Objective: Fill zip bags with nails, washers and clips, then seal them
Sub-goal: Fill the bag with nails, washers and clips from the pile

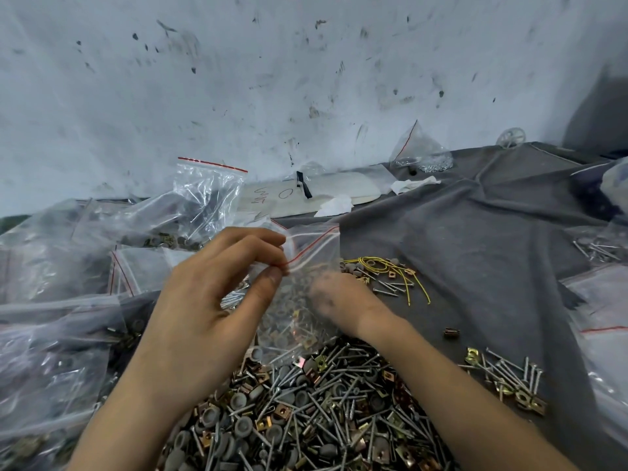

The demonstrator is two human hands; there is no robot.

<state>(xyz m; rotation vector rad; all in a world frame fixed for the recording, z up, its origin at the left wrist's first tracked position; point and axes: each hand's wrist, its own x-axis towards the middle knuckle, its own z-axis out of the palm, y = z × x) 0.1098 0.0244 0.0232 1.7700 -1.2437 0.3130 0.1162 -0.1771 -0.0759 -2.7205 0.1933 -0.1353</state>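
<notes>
My left hand (217, 294) pinches the red-lined zip edge of a small clear zip bag (316, 246) between thumb and fingers, holding its mouth up. My right hand (343, 300) reaches into the bag from the right and shows blurred behind the plastic, so I cannot tell how its fingers lie. The bag holds grey washers, nails and brass clips in its lower part. Below both forearms lies a big heap of nails, grey washers and clips (323, 409) on the grey cloth (475, 239).
Filled and empty zip bags (61, 317) pile up at the left, one standing tall (207, 195). A smaller heap of screws and clips (509, 379) lies right. Yellow wires (401, 273) with loose parts sit behind the bag. More bags line the right edge (601, 317).
</notes>
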